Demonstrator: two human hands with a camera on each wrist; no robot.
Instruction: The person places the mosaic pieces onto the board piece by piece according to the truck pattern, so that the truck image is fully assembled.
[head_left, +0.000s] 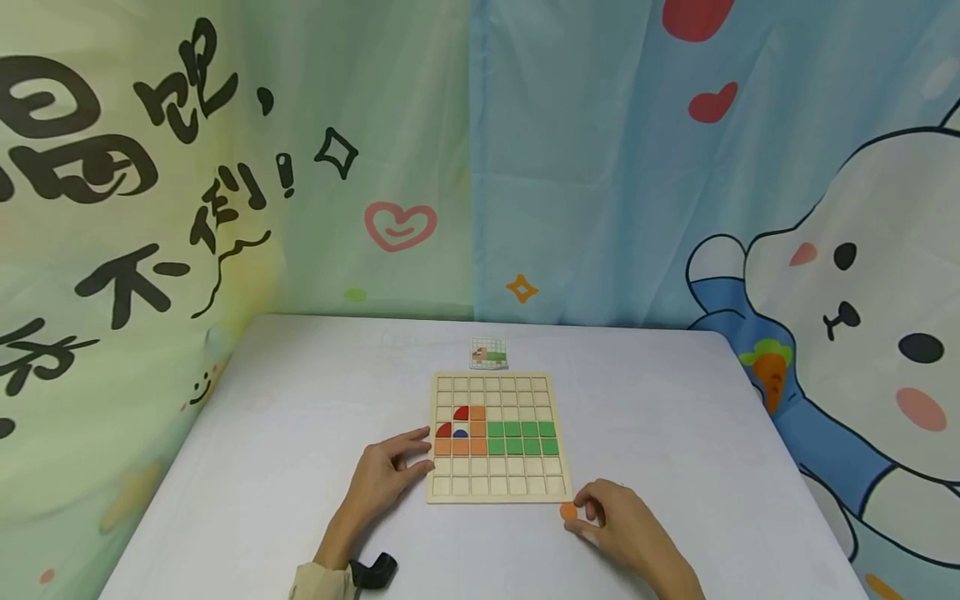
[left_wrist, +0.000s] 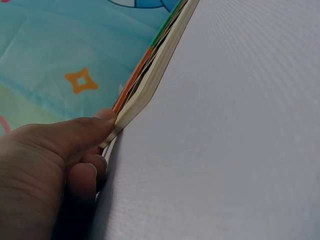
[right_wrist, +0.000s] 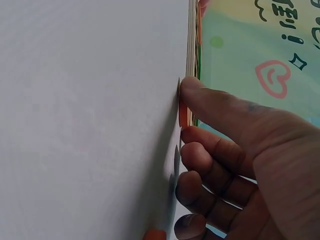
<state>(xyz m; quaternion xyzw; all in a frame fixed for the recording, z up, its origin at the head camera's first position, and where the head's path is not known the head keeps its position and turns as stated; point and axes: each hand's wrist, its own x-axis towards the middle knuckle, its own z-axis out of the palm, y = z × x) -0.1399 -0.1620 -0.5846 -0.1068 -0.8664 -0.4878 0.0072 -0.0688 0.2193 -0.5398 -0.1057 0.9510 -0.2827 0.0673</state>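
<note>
A pale wooden grid board [head_left: 498, 485] lies on the table. Green squares [head_left: 522, 438], orange squares [head_left: 469, 447], two red curved pieces [head_left: 461, 413] and a blue half-round piece [head_left: 461, 433] sit in its cells. My left hand [head_left: 384, 477] is at the board's left edge, thumb and forefinger extended against it; the left wrist view shows the thumb touching the rim. By the lower right corner, my right hand [head_left: 617, 525] pinches an orange round piece [head_left: 568, 512] between thumb and forefinger, low over the tabletop. Its other fingers curl in below, as the right wrist view shows.
A small picture card [head_left: 489, 353] with a similar coloured pattern stands or lies behind the board. The white table [head_left: 300, 400] ends at a printed curtain [head_left: 585, 167]. A black device [head_left: 375, 572] is strapped at the left wrist.
</note>
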